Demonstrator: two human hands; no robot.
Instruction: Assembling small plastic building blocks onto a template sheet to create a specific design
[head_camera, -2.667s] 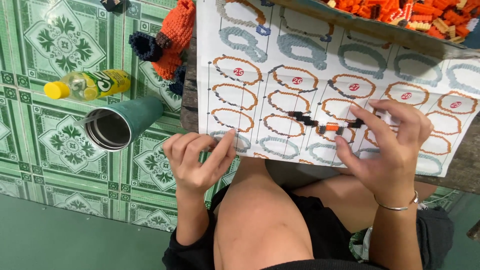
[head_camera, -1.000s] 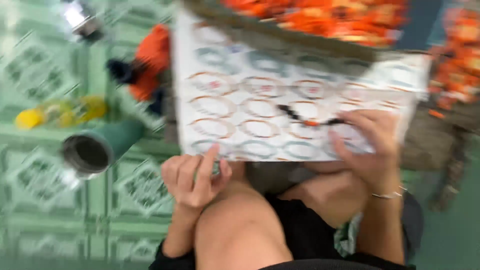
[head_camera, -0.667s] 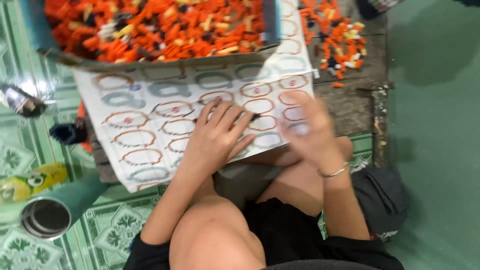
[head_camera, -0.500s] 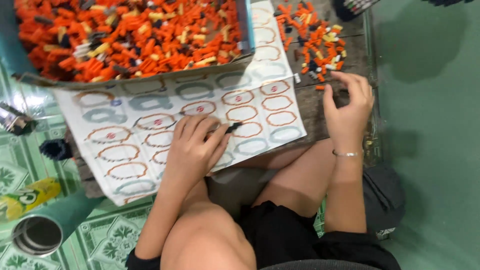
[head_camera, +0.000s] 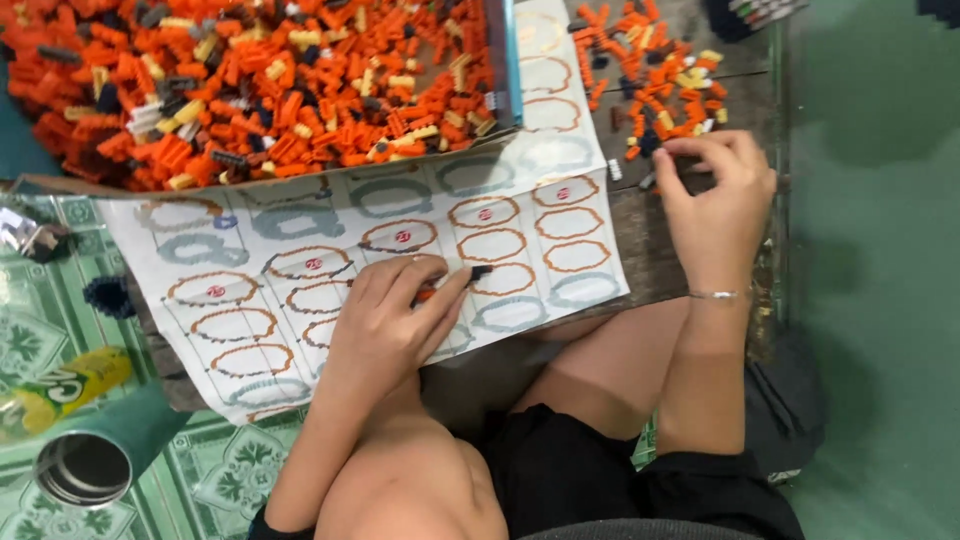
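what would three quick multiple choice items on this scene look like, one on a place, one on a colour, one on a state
1. Where is the right hand?
A. at the small loose pile of bricks on the wooden board
B. on the knee
C. on the metal cup

2. What colour are most bricks in the big tray?
A. green
B. orange
C. white

3. What is the left hand doing?
A. lifted in the air
B. gripping the bottle
C. pressed on the printed sheet over a small black and orange piece

Answers: 1 A, its fingertips touch bricks at the pile's edge. 2 B, orange fills the tray with few tan and black ones. 3 C, fingers lie flat on the sheet, the piece showing at their tips.
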